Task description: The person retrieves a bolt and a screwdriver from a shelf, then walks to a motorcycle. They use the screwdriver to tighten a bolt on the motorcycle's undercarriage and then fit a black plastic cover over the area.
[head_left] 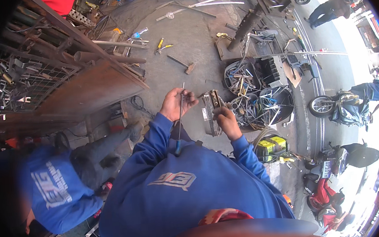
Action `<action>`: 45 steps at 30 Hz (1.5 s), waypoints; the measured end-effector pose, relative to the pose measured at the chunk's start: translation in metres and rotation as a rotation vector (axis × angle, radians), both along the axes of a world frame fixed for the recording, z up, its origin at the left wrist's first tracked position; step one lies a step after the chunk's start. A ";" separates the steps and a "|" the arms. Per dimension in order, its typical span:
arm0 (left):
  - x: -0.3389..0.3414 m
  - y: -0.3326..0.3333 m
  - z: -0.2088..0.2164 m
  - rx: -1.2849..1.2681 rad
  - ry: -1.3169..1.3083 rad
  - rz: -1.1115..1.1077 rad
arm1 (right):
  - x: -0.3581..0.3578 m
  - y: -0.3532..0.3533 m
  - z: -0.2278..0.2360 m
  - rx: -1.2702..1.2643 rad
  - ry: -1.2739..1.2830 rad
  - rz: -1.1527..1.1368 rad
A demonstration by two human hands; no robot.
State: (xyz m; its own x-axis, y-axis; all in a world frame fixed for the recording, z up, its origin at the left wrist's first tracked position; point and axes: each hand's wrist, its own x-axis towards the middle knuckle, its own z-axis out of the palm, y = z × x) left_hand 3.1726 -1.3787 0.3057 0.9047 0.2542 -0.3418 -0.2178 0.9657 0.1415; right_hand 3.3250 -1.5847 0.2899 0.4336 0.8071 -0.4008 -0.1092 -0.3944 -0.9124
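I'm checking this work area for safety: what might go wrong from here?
1. The left hand grips the blue-handled screwdriver by its shaft, with the handle close to the chest, so it could slip or jab the body.
2. Loose metal pieces crowd the tub beside the right hand; a careless reach might scratch it.
3. The hammer lies loose on the floor ahead, a possible trip hazard.

Smooth metal shaft (180, 117), plastic handle (178, 147) on the screwdriver (180, 127); matt cloth sweatshirt (224, 196); rough concrete floor (196, 35)
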 end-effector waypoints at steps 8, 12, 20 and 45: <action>-0.067 0.136 -0.027 -0.127 0.075 0.282 | 0.010 0.177 -0.011 -0.022 0.014 0.237; -0.048 0.207 -0.034 -0.138 0.075 0.385 | -0.019 0.229 0.006 0.204 0.181 0.541; 0.050 0.391 -0.064 -0.089 0.314 0.648 | 0.023 0.382 0.033 0.465 -0.183 0.548; 0.555 0.777 -0.077 0.068 0.414 -0.253 | 0.433 0.751 0.046 0.197 -0.293 -0.387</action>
